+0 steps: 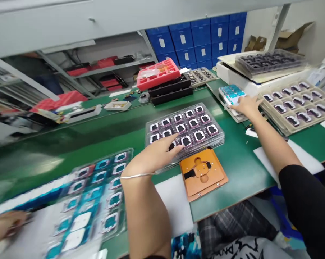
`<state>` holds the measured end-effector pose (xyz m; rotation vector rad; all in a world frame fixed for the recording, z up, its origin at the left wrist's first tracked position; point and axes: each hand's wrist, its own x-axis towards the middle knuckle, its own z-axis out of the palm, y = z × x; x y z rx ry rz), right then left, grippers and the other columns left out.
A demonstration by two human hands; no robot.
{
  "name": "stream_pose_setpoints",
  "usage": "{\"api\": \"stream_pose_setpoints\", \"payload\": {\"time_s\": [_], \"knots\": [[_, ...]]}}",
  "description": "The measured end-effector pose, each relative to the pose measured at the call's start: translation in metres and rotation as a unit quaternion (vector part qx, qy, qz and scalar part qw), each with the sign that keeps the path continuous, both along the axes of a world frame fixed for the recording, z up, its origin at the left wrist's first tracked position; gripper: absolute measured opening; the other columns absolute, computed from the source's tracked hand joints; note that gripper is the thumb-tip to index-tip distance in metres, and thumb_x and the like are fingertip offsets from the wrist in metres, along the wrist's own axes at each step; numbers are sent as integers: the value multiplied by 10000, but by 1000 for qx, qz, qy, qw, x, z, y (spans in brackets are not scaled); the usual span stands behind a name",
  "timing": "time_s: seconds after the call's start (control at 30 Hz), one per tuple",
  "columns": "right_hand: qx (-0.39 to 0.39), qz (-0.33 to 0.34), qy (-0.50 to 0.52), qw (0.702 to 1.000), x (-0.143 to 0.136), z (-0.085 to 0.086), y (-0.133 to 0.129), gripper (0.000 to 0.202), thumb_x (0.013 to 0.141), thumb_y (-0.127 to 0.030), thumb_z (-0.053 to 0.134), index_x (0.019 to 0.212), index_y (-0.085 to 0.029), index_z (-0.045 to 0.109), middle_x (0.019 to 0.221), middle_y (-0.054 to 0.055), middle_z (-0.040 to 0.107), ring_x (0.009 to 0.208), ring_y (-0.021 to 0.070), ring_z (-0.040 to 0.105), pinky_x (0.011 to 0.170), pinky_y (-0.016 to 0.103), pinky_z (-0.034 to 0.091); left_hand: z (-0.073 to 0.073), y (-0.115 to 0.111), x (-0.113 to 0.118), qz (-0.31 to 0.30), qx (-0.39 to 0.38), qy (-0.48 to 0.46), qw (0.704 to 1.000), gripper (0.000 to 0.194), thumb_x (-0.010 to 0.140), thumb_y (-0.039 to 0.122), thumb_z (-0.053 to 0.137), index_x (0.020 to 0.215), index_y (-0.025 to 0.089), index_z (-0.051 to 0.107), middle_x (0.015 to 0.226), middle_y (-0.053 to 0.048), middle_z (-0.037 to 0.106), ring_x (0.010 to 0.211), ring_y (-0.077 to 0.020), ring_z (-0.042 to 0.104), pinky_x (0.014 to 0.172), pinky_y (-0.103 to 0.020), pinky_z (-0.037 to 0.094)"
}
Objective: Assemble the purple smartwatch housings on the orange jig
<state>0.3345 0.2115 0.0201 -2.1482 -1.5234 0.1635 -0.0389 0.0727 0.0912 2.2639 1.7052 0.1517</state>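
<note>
My left hand (158, 153) reaches over the near left part of a stack of clear trays (219, 138) holding black and white framed parts. Its thumb and forefinger are apart, near one part; whether they touch it is unclear. My right hand (247, 106) is at the near edge of a sheet of blue stickers (232, 93), with its fingertips on the white border and other fingers spread. Between my arms, an orange fixture (202, 174) with black pads lies on the green table (232, 172).
At the left lie clear trays of teal-backed parts (114, 199), with another person's hand (8, 225) beyond them. Beige trays (297, 104) stand at the right. Red and black trays (170, 82) are stacked at the back. White foam sheets (174, 201) lie near the front edge.
</note>
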Motion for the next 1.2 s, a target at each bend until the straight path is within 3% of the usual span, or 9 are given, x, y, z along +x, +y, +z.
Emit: {"api": "stream_pose_setpoints", "payload": {"time_s": [0.13,0.3,0.4,0.5,0.7,0.87,1.07,1.2], "knots": [[11,4,4,1000,11,-12,14,849,581,-610,948,1224,-122,684,1433,259,498,1362,636,325,1056,891,147,12,-6,10,2,-9,36,999,754,895,583,412,1513,163,515,1538,-84,529,1430,-311,517,1208,-409,416],[33,18,-2,999,22,-19,24,1010,579,-729,897,1345,-145,592,1514,249,386,1426,655,193,1041,886,165,15,-7,13,-13,-7,21,1000,798,878,609,400,1509,133,511,1546,-99,521,1436,-312,506,1237,-421,375],[17,22,-2,1000,20,-15,20,1107,608,-807,833,1446,-165,501,1571,264,281,1429,672,165,1024,910,98,12,-4,12,-16,-2,21,1000,787,881,593,408,1512,134,507,1545,-102,522,1439,-309,503,1240,-416,372],[-26,13,-13,999,11,-5,11,1120,639,-737,866,1511,-177,443,1581,263,266,1392,688,219,990,937,25,10,-2,12,-18,11,16,1000,758,889,581,426,1500,143,522,1535,-99,534,1430,-315,511,1234,-432,381],[-26,-11,-51,998,-2,9,-1,891,732,-535,871,1446,-143,510,1482,244,396,1339,620,357,1009,876,163,15,-6,16,-6,9,23,1000,739,894,561,426,1489,137,533,1533,-89,538,1430,-305,511,1232,-417,384],[-36,-18,-78,996,-11,22,-14,665,841,-451,771,1404,-164,565,1449,219,462,1310,532,443,1031,732,302,23,-12,23,1,-15,36,999,717,910,520,413,1506,132,506,1548,-78,523,1439,-289,502,1229,-425,386],[9,-6,-54,998,-17,36,-27,545,868,-408,753,1304,-103,638,1450,244,475,1308,499,413,1075,718,251,22,-12,26,-6,-21,37,999,703,917,511,419,1503,133,508,1549,-81,522,1440,-288,502,1232,-430,383],[44,4,-16,999,-15,38,-31,533,869,-379,748,1307,-91,655,1470,260,458,1314,497,377,1046,689,285,20,-11,25,-23,-18,22,999,697,916,528,422,1491,147,523,1538,-86,535,1435,-296,508,1229,-452,387]]}}
